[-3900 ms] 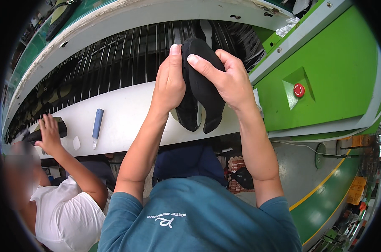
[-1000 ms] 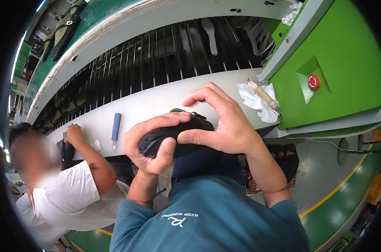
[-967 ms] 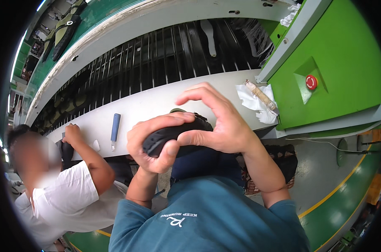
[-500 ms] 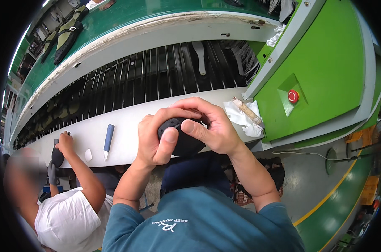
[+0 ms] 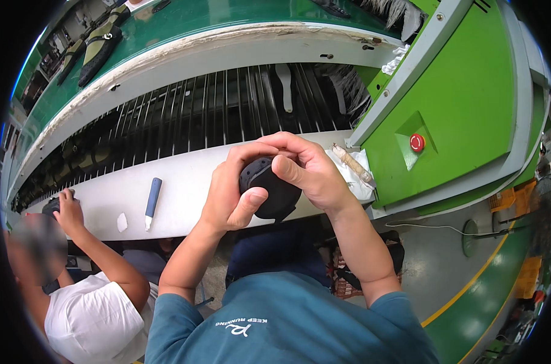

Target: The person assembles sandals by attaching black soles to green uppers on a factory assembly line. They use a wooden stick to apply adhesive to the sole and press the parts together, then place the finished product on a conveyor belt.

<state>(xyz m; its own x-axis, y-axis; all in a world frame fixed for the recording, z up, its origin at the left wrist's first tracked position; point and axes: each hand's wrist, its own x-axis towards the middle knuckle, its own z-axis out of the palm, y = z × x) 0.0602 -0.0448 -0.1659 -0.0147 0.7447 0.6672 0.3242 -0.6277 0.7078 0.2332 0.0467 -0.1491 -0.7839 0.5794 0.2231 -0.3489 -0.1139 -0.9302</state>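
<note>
Between my two hands is a black shoe [image 5: 278,197], seen nearly end-on, with small dark holes near its upper left edge. My left hand [image 5: 228,191] wraps its left side, thumb bent across the front. From the right, my right hand [image 5: 319,176] cups it, with the thumb resting over its upper face. The fingers of both hands meet behind the shoe's far side, where their tips are partly hidden. All this is held above the front edge of the white work ledge [image 5: 187,206].
A blue-handled knife [image 5: 153,203] and a white scrap [image 5: 122,222] lie left on the ledge. A wrapped stick [image 5: 353,164] rests on white paper near the green machine [image 5: 463,115] with its red button [image 5: 417,143]. Rollers [image 5: 208,109] run behind. A co-worker's hand [image 5: 69,212] handles a dark item.
The shoe has tilted slightly and shifted a little right in my hands, and my right thumb sits higher on it. The co-worker's hand has moved left; the view has shifted slightly.
</note>
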